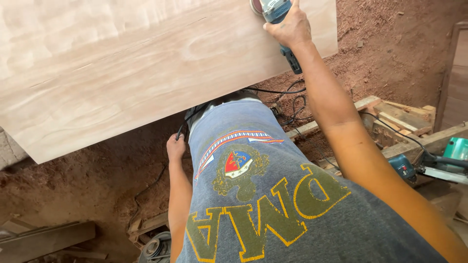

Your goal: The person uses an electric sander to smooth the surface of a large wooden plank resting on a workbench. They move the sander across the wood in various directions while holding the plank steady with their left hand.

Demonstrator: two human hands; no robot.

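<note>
A large pale plywood panel (pixel 122 68) fills the upper left. My right hand (pixel 291 27) grips a blue-green power sander (pixel 275 12) pressed on the panel near its far right edge; the tool's handle (pixel 291 59) sticks out below my wrist. Down by my left hip, my left hand (pixel 175 146) is closed around the sander's black cable (pixel 181 127), below the panel's near edge. My grey printed shirt (pixel 253 195) covers the lower middle.
Reddish sawdust covers the ground (pixel 390 48). Stacked timber offcuts (pixel 399 119) and a second teal power tool (pixel 453 156) lie at the right. Coiled black cables (pixel 292 102) hang under the panel. Dark boards (pixel 44 238) and a round metal part (pixel 156 246) lie at lower left.
</note>
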